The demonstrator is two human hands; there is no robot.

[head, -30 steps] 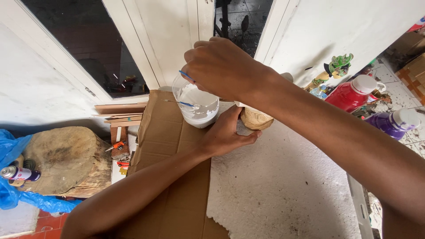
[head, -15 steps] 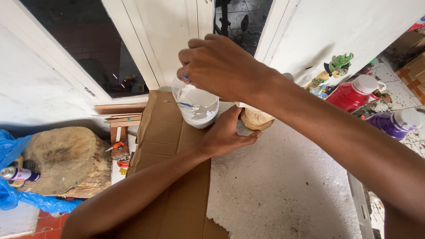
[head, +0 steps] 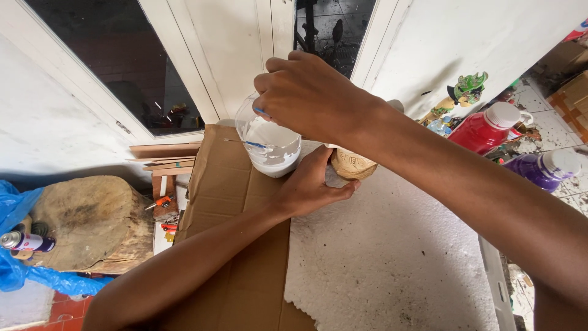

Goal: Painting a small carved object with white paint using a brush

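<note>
My right hand (head: 312,95) pinches a thin blue stick (head: 257,144) in the cut plastic cup of white paint (head: 269,147) on the cardboard (head: 239,257), left hand (head: 312,184) cupping its base; hard stirring could tip it, I reckon

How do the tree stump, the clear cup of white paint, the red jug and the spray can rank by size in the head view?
1. Tree stump, largest by far.
2. Clear cup of white paint and red jug look alike; the cup is nearer, so I won't rank them.
3. Spray can, smallest.
</note>
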